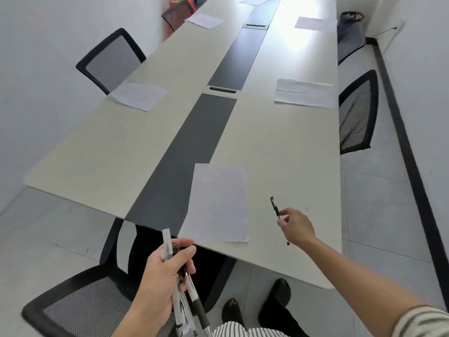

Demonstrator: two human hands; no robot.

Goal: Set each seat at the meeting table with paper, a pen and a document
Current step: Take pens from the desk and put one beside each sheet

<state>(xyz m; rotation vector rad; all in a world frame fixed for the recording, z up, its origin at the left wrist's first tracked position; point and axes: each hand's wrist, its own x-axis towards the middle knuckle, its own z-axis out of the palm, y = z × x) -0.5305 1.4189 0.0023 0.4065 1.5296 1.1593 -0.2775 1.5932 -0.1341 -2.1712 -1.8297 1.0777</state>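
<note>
A long pale meeting table (279, 152) with a dark centre strip stretches away from me. A white sheet of paper (218, 203) lies at the near end. My right hand (295, 227) pinches a black pen (275, 207) just right of that sheet, low over the tabletop. My left hand (161, 278) grips a bundle of several pens (187, 305) below the table's near edge. More sheets lie at the left seat (138, 94), the right seat (303, 93) and further back (204, 20), (314, 23).
Black mesh chairs stand at the near left (80, 305), the left side (109, 59) and the right side (357, 113). A cable hatch (222, 90) sits in the centre strip. White walls close in on both sides. A dark bin (351, 18) stands at the far right.
</note>
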